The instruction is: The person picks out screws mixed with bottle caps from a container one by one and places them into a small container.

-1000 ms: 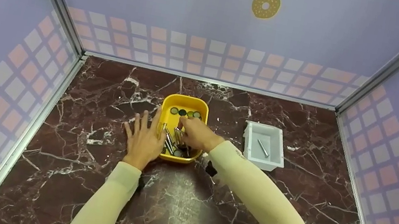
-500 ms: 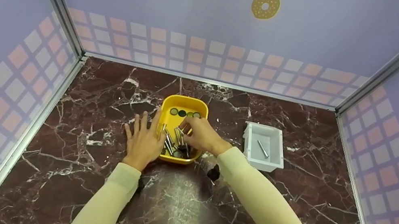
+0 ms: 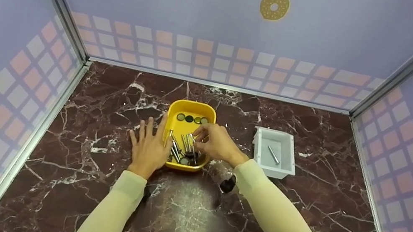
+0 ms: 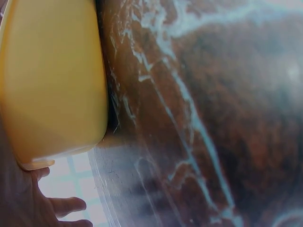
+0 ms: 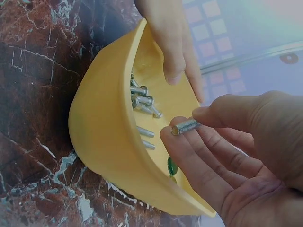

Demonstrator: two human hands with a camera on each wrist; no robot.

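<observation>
A yellow plastic bin [image 3: 193, 107] stands on the marble-patterned surface, holding metal bolts [image 3: 175, 151] and several round caps [image 3: 189, 118]. My left hand [image 3: 149, 148] rests against its left side, fingers straight and spread, thumb over the rim. Above the bin's right part, my right hand [image 3: 217, 141] pinches a threaded metal bolt [image 5: 185, 126] between thumb and fingers. That bolt's threaded end shows in the right wrist view; its other end is hidden by the fingers. Left fingers [image 4: 68, 205] extend past the bin wall in the left wrist view.
A white tray [image 3: 290, 148] to the right of the yellow bin has one bolt [image 3: 273, 155] lying in it. Patterned purple walls [image 3: 216, 11] enclose the surface at the back and on both sides.
My right hand has drawn back slightly to the right from among the bolts, with its fingers higher in the bin. My left hand stays at the bin's left side.
</observation>
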